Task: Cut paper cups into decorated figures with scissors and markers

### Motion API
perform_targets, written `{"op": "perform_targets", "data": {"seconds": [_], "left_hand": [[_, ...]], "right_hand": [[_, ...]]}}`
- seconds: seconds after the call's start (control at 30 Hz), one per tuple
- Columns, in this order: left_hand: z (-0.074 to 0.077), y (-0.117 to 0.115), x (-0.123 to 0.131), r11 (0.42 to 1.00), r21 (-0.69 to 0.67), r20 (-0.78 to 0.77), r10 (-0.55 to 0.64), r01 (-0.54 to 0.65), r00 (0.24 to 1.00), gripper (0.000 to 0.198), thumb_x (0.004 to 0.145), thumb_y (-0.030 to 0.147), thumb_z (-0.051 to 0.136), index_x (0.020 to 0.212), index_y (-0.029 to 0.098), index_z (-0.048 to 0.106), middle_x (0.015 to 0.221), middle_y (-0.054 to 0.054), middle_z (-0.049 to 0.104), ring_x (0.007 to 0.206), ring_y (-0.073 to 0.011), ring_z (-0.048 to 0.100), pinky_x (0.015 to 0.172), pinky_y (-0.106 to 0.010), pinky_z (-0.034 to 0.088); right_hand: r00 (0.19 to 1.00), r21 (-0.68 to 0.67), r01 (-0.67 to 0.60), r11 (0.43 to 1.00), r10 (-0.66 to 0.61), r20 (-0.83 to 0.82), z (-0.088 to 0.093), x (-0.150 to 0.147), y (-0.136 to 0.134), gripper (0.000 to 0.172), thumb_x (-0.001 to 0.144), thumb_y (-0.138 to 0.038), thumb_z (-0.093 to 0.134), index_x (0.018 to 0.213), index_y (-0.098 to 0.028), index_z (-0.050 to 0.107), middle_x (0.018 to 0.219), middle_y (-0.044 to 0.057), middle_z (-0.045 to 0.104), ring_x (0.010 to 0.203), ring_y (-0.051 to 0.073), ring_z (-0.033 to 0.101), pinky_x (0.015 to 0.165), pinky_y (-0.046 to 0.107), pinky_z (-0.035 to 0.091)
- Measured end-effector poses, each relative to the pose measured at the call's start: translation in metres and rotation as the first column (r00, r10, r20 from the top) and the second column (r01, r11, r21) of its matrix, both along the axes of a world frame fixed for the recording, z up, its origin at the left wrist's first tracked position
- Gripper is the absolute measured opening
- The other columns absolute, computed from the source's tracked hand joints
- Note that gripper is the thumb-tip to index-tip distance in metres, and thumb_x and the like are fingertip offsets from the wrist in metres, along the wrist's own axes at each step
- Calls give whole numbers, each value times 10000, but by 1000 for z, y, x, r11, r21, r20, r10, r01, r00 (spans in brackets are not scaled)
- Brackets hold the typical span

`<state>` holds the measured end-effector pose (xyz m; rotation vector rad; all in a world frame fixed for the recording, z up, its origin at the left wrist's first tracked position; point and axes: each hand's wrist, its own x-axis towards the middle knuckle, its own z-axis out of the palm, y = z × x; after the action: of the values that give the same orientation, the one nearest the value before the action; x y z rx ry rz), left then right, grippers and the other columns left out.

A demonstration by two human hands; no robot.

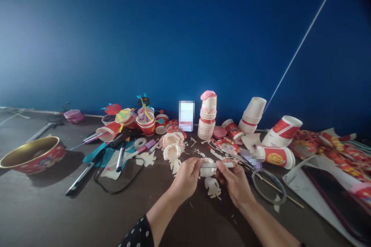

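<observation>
Over the middle of the table, a cut paper cup (pixel 207 172) with white strips is between my two hands. My left hand (pixel 186 176) is closed on its left side, thumb and fingers pinching it. In my right hand (pixel 235 182) is a slim white marker-like stick (pixel 213 165) with an orange end, lying level across the cup and reaching toward my left thumb. My right fingertips are partly hidden behind the cup. Just below lies a cut paper flower shape (pixel 213 187). Beyond my left hand sit fringed paper cups (pixel 173 150) with curled edges.
A stack of paper cups (pixel 206 127) stands by the blue wall. On the left are a red-gold bowl (pixel 55 157), a glue gun (pixel 84 173) with its cable, and decorated cups (pixel 146 126). To the right lie a tape-like ring (pixel 255 179), tipped cups (pixel 276 157) and a phone (pixel 336 197).
</observation>
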<state>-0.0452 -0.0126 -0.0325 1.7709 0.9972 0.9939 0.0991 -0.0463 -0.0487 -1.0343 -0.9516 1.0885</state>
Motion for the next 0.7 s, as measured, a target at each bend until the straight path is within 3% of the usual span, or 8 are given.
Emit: {"op": "perform_targets", "data": {"seconds": [0.17, 0.37, 0.47, 0.57, 0.63, 0.7], "left_hand": [[10, -6, -3, 980, 200, -86, 1, 16, 996, 356, 866, 343, 293, 698, 155, 544, 678, -45, 530, 655, -144, 485, 619, -240, 350], [10, -7, -1, 963, 269, -133, 17, 19, 991, 358, 867, 328, 286, 694, 159, 549, 684, -55, 537, 670, -154, 503, 637, -249, 367], [9, -7, 0, 977, 211, -43, 27, -17, 999, 339, 861, 339, 308, 771, 151, 576, 713, -55, 566, 696, -152, 519, 659, -250, 377], [5, -3, 1, 995, 45, 71, 89, -93, 993, 331, 830, 395, 368, 891, 144, 575, 610, -8, 530, 557, -118, 478, 534, -223, 362], [-1, 0, 1, 983, -83, 143, 172, -162, 975, 365, 784, 455, 430, 891, 133, 564, 529, 31, 463, 451, -89, 397, 430, -200, 295], [-7, 5, 1, 963, -165, 203, 244, -213, 948, 403, 752, 508, 446, 773, 123, 563, 521, 32, 454, 429, -71, 364, 409, -192, 265]], "right_hand": [[990, -69, 26, 997, -35, -137, 4, -7, -3, 303, 679, -349, 665, 542, -173, 461, 425, -61, 443, 386, 61, 331, 378, 194, 230], [973, -182, 65, 981, -103, -205, 8, -8, -5, 301, 607, -363, 716, 562, -174, 486, 429, -63, 448, 370, 64, 358, 361, 189, 250], [969, -146, 39, 988, -73, -236, 9, -8, -4, 267, 614, -344, 719, 621, -184, 505, 471, -58, 496, 413, 73, 407, 392, 180, 287], [980, -79, -17, 997, 1, -198, 7, -8, -3, 229, 668, -349, 681, 644, -186, 521, 507, -45, 543, 435, 71, 420, 409, 172, 286], [989, -32, -39, 999, 34, -147, 5, -8, -3, 220, 692, -358, 658, 648, -179, 537, 529, -36, 560, 433, 67, 418, 408, 175, 280], [993, 4, -35, 999, 35, -112, 4, -6, -2, 214, 698, -361, 650, 664, -172, 558, 544, -29, 566, 438, 70, 430, 412, 180, 289]]}}
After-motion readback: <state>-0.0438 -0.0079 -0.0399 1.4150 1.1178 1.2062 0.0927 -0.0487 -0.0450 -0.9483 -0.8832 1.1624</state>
